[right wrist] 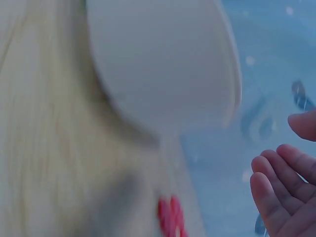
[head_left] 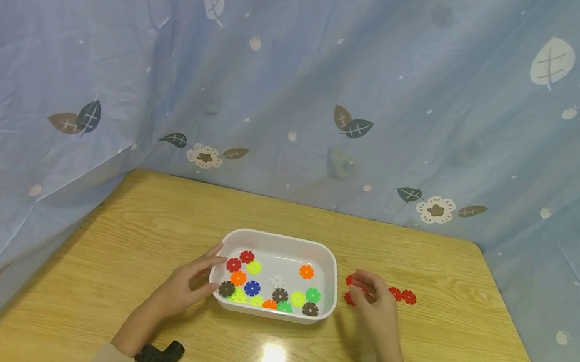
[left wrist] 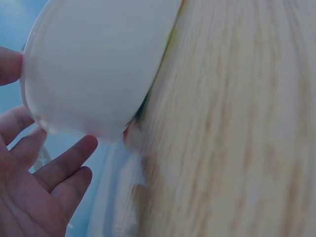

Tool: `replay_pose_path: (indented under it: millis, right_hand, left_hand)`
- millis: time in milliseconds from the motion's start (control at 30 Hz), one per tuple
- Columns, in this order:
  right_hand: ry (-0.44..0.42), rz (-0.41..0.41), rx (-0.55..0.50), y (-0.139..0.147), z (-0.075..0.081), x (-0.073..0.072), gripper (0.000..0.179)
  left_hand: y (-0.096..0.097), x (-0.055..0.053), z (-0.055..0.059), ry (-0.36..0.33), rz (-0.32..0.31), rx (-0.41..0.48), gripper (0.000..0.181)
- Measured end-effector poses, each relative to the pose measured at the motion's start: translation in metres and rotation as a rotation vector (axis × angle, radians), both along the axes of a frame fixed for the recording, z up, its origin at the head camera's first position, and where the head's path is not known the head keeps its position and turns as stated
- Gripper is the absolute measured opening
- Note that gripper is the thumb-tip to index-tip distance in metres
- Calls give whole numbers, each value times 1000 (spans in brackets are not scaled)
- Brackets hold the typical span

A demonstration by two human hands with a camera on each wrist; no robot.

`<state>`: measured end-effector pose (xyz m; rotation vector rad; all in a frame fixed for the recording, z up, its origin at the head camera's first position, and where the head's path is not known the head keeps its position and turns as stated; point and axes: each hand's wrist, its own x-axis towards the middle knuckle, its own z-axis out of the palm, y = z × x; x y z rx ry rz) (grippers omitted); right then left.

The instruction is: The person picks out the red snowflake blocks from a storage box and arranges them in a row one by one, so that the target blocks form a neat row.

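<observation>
A white plastic tray [head_left: 280,244] holds several flower-shaped plastic discs in red, orange, yellow, green, blue, brown and white, among them a blue disc [head_left: 253,288] and an orange disc [head_left: 306,272]. At its left end, my left hand [head_left: 180,290] rests thumb and index finger on the rim, with the other fingers spread along the outside wall [left wrist: 94,84]. My right hand [head_left: 377,312] hovers right of the tray over several red discs [head_left: 409,297], partly hiding them. Nothing shows between its loosely bent fingers [right wrist: 266,192].
The wooden table [head_left: 177,207] carries the tray near its middle. Blue patterned cloth [head_left: 294,80] hangs behind the table and along its sides. Black wrist mounts [head_left: 161,355] stick out from both wrists.
</observation>
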<state>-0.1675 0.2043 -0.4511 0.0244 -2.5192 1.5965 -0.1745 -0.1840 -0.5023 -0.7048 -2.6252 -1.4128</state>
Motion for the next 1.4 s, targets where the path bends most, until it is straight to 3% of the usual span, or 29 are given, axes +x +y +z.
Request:
replay_pose_path:
  millis: [167,367,433,633,800,967,1167,1400]
  right_hand:
    - [-34,84,-132,-27,9,-7,37]
    - [-37,249,-204,-61,13,-15,35]
    - [-47,301,-212,-72,13,-19,35]
    - [-120,404,-205,-103,16,-33,41]
    - [-184,447,-226,-127,11,-49,47]
    - [-212,440,-213,-150,11,-63,47]
    - [-253,370,-174,-169,9,-75,43]
    - [-301,289,-76,-182,-1,-81,36]
  left_hand:
    - [1,0,1,6,-1,-10,47]
    - [2,0,1,-5,12,-15,47]
    - [4,1,6,-12,17,-23,47]
    - [12,13,38,-33,7,-21,45]
    - [11,13,39,-27,-9,-1,45]
    - [9,14,38,-29,-6,-3,45]
    - [10,14,39,-18,4,-18,45]
    - [10,15,41,-24,-3,-12,44]
